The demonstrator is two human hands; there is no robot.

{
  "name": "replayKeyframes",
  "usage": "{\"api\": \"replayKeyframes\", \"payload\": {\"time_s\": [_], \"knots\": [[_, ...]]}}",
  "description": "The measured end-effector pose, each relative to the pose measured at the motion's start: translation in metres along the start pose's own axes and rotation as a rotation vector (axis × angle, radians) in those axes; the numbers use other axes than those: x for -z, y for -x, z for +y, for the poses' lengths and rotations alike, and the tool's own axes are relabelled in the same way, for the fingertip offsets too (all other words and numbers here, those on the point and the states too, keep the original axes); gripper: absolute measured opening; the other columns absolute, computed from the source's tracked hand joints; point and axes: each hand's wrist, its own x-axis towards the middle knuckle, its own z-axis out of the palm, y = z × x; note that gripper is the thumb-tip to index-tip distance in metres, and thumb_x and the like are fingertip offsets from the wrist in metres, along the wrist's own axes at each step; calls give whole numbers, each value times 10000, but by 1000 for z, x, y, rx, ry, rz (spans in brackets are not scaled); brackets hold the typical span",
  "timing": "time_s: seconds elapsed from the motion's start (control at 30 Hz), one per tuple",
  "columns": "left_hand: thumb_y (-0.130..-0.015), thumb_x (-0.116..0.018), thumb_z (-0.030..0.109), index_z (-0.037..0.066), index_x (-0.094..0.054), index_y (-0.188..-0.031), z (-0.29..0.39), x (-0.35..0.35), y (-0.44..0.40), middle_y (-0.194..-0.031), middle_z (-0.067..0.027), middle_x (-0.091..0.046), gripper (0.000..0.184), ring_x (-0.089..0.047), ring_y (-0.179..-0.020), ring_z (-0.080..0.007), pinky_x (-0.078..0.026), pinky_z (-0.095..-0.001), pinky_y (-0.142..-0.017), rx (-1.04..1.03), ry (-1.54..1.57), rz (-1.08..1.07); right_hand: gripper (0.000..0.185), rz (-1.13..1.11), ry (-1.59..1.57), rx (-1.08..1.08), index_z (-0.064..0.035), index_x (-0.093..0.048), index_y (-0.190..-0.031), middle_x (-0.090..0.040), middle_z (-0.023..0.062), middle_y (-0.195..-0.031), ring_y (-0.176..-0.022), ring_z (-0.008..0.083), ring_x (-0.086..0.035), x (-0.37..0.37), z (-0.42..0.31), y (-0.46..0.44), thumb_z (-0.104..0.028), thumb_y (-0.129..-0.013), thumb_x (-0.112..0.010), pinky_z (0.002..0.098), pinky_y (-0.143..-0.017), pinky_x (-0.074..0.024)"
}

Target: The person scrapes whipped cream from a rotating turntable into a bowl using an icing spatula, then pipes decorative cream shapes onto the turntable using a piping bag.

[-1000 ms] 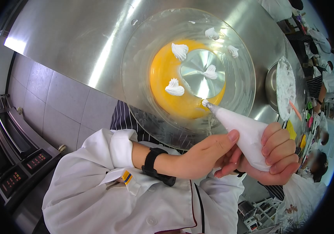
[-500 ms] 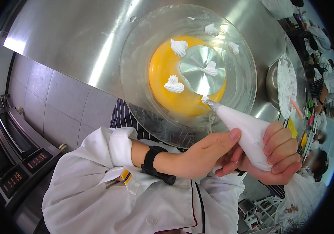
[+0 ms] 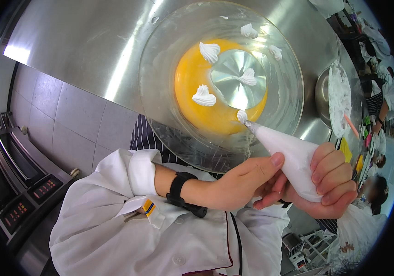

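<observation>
My right hand is wrapped around the full end of a white piping bag. The thumb and curled fingers of my left hand rest against the bag's near side. Slanting up and left, the bag ends in a metal nozzle touching a small white cream mound. That mound sits on a clear round turntable, over its yellow ring and shiny metal centre. Several ridged cream dollops, one a heart-like shape, lie spread over the plate.
A metal bowl with white cream and an orange-handled tool stands at the right. The turntable overhangs the steel table. At lower left is a machine with red displays. Other people are at the far right.
The cream mound at the nozzle has grown larger and rounder. The view has shifted slightly, while both hands keep nearly the same place on the piping bag.
</observation>
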Motion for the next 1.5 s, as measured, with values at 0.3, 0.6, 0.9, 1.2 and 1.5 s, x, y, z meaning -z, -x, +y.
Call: {"api": "replayKeyframes", "payload": {"time_s": [0.3,0.6,0.9,1.2,1.5], "knots": [[-967,-198,444,1,-482,-809,-4,0,0,-718,-79,-505,549,-432,-560,-143,-385,-253,-557,93,-85,-110,357,39,-4,2,-145,-337,-594,-382,-19,-591,-506,124,-355,0,-16,1,-276,-920,-268,264,-507,-329],[-958,-209,467,0,-480,-805,3,-5,-4,-685,-81,-496,561,-456,-549,-158,-382,-263,-528,65,41,-10,363,1,57,4,-143,-332,-595,-384,-16,-599,-503,127,-355,6,-8,-2,-273,-924,-251,269,-507,-330],[-960,-205,460,2,-468,-794,2,-5,-3,-665,-90,-486,554,-433,-533,-160,-385,-271,-540,49,67,23,358,7,27,-1,-139,-330,-596,-375,-3,-597,-495,132,-348,2,-3,-2,-258,-923,-248,275,-490,-327],[-964,-197,446,26,-421,-773,3,-4,-5,-639,-77,-454,513,-430,-530,-163,-382,-270,-534,26,81,-11,337,-17,82,16,-138,-329,-592,-380,-6,-590,-489,134,-355,3,-3,-2,-235,-911,-278,278,-481,-327],[-966,-203,435,36,-410,-771,2,-4,-5,-694,-65,-451,490,-439,-543,-163,-376,-270,-527,23,61,1,331,-28,124,23,-143,-325,-586,-379,-17,-587,-491,132,-355,5,-6,-1,-240,-902,-307,278,-488,-331]]}}
